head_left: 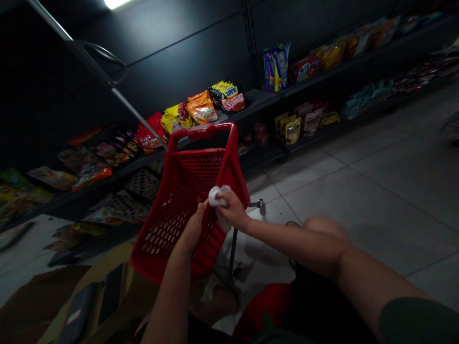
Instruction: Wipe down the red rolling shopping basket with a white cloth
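A red plastic shopping basket (188, 165) with slotted walls stands tilted in front of me, its handle raised at the far end. My right hand (233, 210) is closed around a white cloth (218, 196) and presses it on the basket's right rim. Part of the cloth hangs down along the outer wall. My left hand (195, 224) grips the same rim close by, its fingertips near the cloth; its fingers are partly hidden.
Behind the basket run dark shelves (260, 98) with bagged snacks (201, 107). A metal pole (138, 117) slants up beyond the handle. A wheeled leg (257, 204) rests on the tiled floor (358, 200). At lower left, dark flat objects (111, 291) lie on a yellowish surface.
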`<state>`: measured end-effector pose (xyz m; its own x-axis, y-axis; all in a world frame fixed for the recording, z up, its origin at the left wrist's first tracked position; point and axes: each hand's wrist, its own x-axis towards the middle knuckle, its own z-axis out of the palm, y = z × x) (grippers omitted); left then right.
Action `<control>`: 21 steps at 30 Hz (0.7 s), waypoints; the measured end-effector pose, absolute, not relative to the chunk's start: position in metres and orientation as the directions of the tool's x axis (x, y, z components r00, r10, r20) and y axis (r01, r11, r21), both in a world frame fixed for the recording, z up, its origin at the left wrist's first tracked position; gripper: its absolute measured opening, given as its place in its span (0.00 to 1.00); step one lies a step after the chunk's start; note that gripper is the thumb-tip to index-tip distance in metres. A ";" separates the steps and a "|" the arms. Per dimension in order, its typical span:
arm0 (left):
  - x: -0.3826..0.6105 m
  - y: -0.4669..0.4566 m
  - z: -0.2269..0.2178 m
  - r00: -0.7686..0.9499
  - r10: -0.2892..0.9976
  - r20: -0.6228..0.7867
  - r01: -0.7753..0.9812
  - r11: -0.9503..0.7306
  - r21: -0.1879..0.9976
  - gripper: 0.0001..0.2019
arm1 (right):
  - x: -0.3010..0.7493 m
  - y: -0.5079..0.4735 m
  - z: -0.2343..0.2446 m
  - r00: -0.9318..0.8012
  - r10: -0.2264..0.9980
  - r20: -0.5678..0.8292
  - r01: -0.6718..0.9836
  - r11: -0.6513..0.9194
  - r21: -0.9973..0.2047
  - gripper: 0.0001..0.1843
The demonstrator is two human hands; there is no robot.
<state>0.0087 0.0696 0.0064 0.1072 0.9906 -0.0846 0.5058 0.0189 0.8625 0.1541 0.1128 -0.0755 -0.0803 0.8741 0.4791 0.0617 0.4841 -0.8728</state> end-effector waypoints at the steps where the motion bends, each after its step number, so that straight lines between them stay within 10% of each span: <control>1: 0.011 0.070 0.007 0.112 0.987 -0.117 0.437 0.057 0.898 0.39 | 0.146 0.091 -0.076 -0.235 0.787 0.570 0.063 0.598 -0.799 0.15; 7: 0.018 0.061 0.017 0.120 0.974 -0.194 0.313 0.149 0.938 0.39 | 0.127 0.033 -0.086 -0.789 0.094 0.607 0.019 0.991 -0.129 0.09; 15: 0.015 0.066 0.010 0.156 0.968 -0.199 0.119 0.181 0.976 0.42 | 0.180 0.120 -0.057 -0.424 0.562 0.710 0.419 0.817 -0.396 0.10; 21: 0.015 0.064 0.013 0.142 0.951 -0.275 0.013 0.276 0.961 0.42 | 0.151 0.048 -0.065 -0.730 0.251 0.635 0.189 0.968 -0.165 0.13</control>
<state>0.0146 0.0642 0.0133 0.1421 0.9509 -0.2750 0.0126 0.2760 0.9611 0.1512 0.0477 -0.0650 -0.7304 0.2509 0.6353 0.1888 0.9680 -0.1653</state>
